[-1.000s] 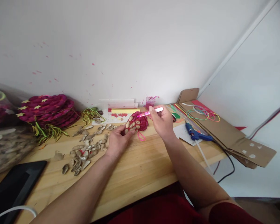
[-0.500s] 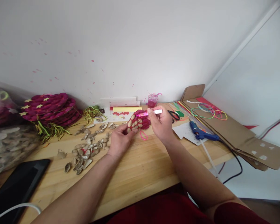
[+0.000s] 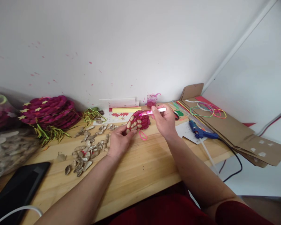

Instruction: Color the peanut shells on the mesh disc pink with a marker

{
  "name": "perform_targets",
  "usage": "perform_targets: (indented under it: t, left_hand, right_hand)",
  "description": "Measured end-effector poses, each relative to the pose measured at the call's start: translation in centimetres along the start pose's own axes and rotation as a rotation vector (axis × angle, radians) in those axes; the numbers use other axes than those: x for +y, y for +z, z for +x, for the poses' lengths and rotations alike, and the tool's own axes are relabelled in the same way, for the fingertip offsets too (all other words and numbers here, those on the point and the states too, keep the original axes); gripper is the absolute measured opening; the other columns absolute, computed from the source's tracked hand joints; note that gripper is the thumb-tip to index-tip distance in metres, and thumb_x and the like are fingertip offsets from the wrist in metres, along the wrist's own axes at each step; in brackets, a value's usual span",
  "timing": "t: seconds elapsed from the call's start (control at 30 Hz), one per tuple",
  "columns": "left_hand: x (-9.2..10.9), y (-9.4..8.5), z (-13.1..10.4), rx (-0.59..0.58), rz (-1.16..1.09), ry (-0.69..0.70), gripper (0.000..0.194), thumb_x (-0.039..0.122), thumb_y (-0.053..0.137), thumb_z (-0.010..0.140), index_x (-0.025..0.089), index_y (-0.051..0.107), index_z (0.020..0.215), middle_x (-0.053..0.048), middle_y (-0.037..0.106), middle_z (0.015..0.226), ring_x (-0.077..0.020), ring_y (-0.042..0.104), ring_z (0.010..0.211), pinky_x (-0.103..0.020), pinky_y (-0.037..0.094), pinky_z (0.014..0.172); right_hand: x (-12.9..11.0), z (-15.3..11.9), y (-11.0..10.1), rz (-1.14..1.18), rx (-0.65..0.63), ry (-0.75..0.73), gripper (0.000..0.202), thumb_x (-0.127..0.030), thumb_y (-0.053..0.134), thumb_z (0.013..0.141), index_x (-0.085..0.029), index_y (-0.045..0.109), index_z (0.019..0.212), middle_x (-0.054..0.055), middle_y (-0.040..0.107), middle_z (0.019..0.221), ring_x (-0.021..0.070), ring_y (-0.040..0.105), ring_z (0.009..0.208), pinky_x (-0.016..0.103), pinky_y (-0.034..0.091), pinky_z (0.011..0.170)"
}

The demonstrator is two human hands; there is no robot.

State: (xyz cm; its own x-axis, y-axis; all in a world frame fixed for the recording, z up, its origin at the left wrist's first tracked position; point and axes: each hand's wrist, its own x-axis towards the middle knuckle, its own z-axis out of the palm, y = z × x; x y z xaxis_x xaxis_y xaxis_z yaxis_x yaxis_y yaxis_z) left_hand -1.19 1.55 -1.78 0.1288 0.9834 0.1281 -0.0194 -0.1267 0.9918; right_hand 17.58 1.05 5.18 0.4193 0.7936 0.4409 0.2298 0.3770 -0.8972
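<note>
My left hand [image 3: 120, 141] grips the near left edge of a round craft piece [image 3: 144, 122] covered with shell halves that look like peanut shells. Its right part is painted magenta, while shells on the left are still tan. A pink string loop [image 3: 143, 135] hangs from its lower edge. Between the thumb and fingers of my right hand [image 3: 165, 122] is a paintbrush [image 3: 159, 110] with a white handle and pink-stained front. The brush tip meets the top of the piece. Loose shells [image 3: 87, 150] lie on the table left of my left hand.
Finished magenta pieces with stars [image 3: 46, 111] are stacked at the left, beside a bag of shells [image 3: 11, 150] and a black tablet [image 3: 20, 187]. A cup of pink paint [image 3: 152, 101] stands by the wall. Rightward lie a blue glue gun [image 3: 201, 132] and cardboard [image 3: 227, 128].
The brush tip has shifted slightly right across the craft piece, my right hand moving with it. My left hand keeps its hold. The whole view has shifted a little.
</note>
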Motion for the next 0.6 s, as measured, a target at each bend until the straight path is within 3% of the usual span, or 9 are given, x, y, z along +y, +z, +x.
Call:
perform_targets:
  t: [0.17,0.33,0.47,0.6]
  left_hand:
    - [0.2,0.1,0.0,-0.010,-0.061,-0.002,0.034,0.035,0.090,0.066,0.020,0.085,0.097,-0.003,0.077,0.085,-0.0215,0.064,0.081,-0.032,0.049,0.080]
    - [0.3,0.1,0.0,-0.001,-0.046,-0.021,0.031,0.039,0.088,0.069,0.020,0.084,0.093,-0.003,0.076,0.081,-0.0227,0.066,0.080,-0.031,0.050,0.076]
    - [0.7,0.0,-0.1,-0.021,-0.095,-0.038,0.038,0.039,0.090,0.067,0.020,0.084,0.099,-0.003,0.078,0.087,-0.0211,0.066,0.080,-0.030,0.050,0.077]
    - [1.3,0.1,-0.2,-0.011,-0.153,-0.079,0.036,0.042,0.092,0.065,0.018,0.083,0.092,0.000,0.073,0.074,-0.0142,0.055,0.064,-0.025,0.042,0.062]
  right_hand:
    - [0.5,-0.3,0.4,0.013,-0.049,0.008,0.029,-0.049,0.071,0.087,-0.024,0.058,0.083,-0.004,0.063,0.063,0.0132,0.058,0.057,0.027,0.044,0.055]
    - [0.8,0.2,-0.1,-0.015,0.014,-0.002,0.029,-0.048,0.071,0.086,-0.024,0.055,0.080,-0.006,0.059,0.061,0.0120,0.055,0.055,0.027,0.042,0.054]
    - [0.9,0.3,-0.1,0.026,-0.058,0.020,0.032,-0.052,0.073,0.085,-0.024,0.056,0.082,-0.006,0.060,0.061,0.0131,0.057,0.056,0.027,0.043,0.055]
    - [0.9,0.3,0.0,0.030,-0.031,0.031,0.035,-0.054,0.075,0.082,-0.024,0.056,0.082,-0.004,0.063,0.063,0.0146,0.061,0.059,0.028,0.046,0.057]
